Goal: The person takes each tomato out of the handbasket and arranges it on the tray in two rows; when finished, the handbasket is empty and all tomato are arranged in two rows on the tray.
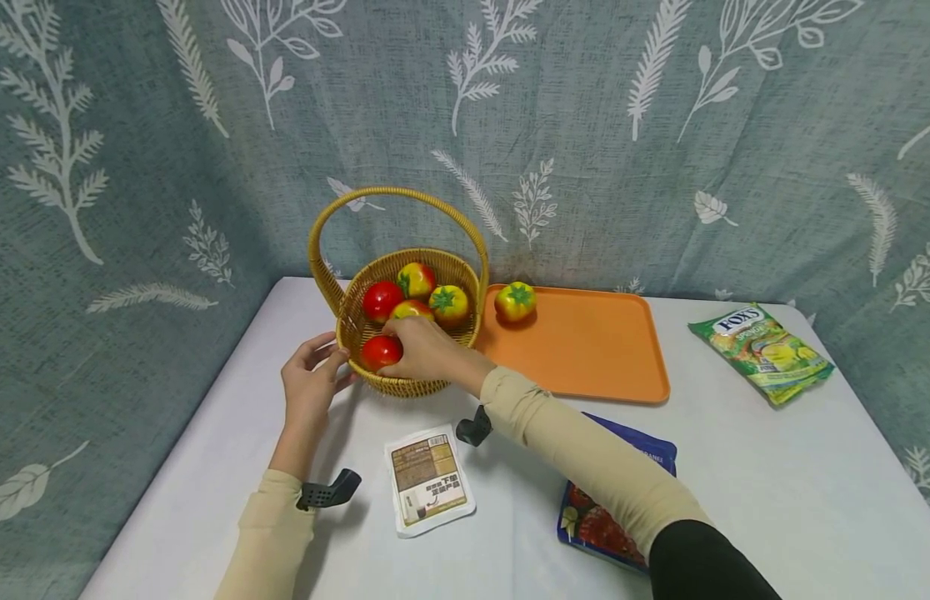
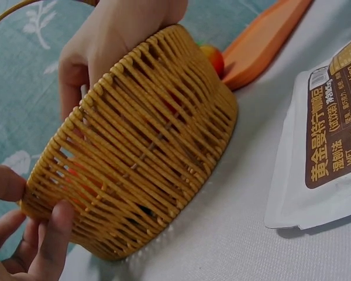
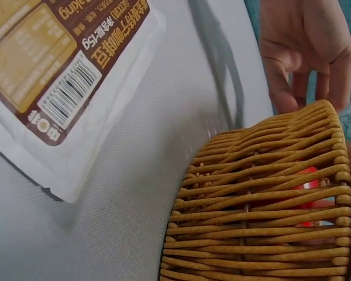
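Note:
A woven basket (image 1: 405, 385) with a tall hooped handle stands at the back left of the table. Inside it lie red tomatoes, one (image 1: 382, 301) toward the back, and yellow-red fruits (image 1: 449, 305) with green leafy tops. My left hand (image 1: 309, 379) pinches the basket's rim at its left side, thumb outside the weave in the left wrist view. Reaching over the front rim, my right hand (image 1: 423, 350) grips a red tomato (image 1: 380, 353) at the basket's front; its fingertips are partly hidden by the wicker in both wrist views.
An orange tray (image 1: 585, 342) with one yellow-red fruit (image 1: 515, 302) lies right of the basket. A white-and-brown packet (image 1: 430, 481) lies in front. A blue pouch (image 1: 600, 533) is partly beneath the right forearm. A green candy bag (image 1: 765, 352) lies far right.

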The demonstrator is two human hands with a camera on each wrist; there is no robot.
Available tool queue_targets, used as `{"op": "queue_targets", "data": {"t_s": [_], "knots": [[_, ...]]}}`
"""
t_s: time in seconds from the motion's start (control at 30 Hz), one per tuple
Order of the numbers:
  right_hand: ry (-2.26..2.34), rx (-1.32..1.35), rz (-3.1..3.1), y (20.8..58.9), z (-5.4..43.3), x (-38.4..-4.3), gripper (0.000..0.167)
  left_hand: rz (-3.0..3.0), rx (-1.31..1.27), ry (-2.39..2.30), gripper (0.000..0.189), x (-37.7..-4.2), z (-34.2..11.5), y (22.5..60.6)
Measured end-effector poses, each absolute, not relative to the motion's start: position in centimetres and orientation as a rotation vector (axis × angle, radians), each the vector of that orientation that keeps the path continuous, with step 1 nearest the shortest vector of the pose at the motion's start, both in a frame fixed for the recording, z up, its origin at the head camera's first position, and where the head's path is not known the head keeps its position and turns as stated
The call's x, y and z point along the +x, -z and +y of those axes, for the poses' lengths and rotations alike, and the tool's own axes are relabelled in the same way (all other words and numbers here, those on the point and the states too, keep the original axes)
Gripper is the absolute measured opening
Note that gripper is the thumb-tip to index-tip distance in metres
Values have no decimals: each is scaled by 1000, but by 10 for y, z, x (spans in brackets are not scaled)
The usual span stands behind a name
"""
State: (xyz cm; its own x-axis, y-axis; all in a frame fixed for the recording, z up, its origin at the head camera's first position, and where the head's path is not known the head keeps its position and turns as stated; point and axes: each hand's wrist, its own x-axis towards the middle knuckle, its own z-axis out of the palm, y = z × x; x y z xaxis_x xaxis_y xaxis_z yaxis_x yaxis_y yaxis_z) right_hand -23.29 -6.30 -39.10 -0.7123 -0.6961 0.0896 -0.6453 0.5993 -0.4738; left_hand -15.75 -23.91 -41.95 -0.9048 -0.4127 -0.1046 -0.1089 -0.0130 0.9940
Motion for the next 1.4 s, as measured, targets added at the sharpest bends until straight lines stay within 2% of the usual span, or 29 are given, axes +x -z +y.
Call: {"op": "queue_targets", "data": {"t_s": [1.4], "knots": [[828, -1038, 2791, 389, -50, -224, 66, -2032, 544, 2010, 41, -156, -238, 420]]}}
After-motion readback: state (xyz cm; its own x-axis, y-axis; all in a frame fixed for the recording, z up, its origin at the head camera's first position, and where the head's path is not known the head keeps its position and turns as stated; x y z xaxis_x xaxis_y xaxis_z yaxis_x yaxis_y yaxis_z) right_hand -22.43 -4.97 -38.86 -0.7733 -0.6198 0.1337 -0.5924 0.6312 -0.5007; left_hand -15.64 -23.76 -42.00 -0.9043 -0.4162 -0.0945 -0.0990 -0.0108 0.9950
